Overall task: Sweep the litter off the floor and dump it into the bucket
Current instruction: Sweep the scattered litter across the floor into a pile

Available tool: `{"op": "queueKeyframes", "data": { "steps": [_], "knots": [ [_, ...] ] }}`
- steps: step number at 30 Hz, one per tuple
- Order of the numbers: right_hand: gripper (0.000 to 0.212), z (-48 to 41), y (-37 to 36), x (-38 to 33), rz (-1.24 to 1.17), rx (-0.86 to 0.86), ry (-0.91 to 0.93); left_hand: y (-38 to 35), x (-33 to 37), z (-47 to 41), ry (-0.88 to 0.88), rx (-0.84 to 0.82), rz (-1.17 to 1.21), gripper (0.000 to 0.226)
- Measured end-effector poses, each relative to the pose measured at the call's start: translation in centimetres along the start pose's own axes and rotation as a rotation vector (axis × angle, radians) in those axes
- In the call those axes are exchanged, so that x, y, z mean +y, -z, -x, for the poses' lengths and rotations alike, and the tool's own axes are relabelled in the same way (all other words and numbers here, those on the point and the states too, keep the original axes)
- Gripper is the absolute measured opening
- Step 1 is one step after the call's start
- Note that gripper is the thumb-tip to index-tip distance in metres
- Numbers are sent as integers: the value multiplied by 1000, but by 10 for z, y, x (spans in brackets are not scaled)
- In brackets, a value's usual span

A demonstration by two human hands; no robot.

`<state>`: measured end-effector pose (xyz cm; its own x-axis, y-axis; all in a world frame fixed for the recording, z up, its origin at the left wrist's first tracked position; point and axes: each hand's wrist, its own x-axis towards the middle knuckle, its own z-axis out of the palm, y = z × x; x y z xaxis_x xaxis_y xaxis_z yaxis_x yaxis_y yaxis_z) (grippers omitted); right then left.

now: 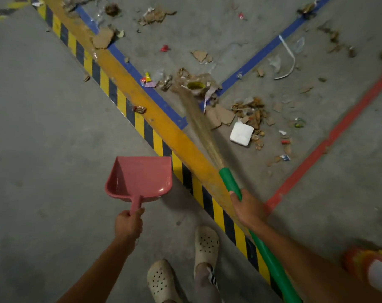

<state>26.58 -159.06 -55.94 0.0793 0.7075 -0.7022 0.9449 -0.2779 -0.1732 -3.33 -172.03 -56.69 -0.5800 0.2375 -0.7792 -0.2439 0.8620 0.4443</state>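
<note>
On the concrete floor (43, 106) beyond the yellow stripe (163, 125), litter (251, 112) lies scattered around the corner of the blue tape (262, 51), and the broom's (230, 182) blurred bristles reach into it. The right hand (244, 206) wraps the green broom handle. The left hand (128, 224) curls round the handle of the pink dustpan (139, 176), on the stripe's near side.

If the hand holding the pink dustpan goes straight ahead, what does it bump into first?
Only painted floor stripes lie just ahead of the left hand and pink dustpan. First litter is probably the crumpled wrapper on the orange line, if held low.
</note>
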Motion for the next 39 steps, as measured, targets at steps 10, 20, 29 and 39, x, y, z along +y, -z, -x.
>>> {"op": "queueKeyframes", "data": {
  "steps": [10, 20, 29, 39],
  "knots": [
    [57, -89, 13, 21, 111, -140, -232, -38, 32, -19, -62, -60, -77, 22],
    [50, -85, 75, 27, -176, 154, -233, -66, 67, -6, -67, -60, -51, 19],
    [39, 1, 59, 0, -277, 167, -88, -18, 62, 30, -37, -19, 18, 24],
    [45, 32, 8, -118, -130, 13, 149, 83, 18, 5, 56, 60, 243, 22]
  ]
}}
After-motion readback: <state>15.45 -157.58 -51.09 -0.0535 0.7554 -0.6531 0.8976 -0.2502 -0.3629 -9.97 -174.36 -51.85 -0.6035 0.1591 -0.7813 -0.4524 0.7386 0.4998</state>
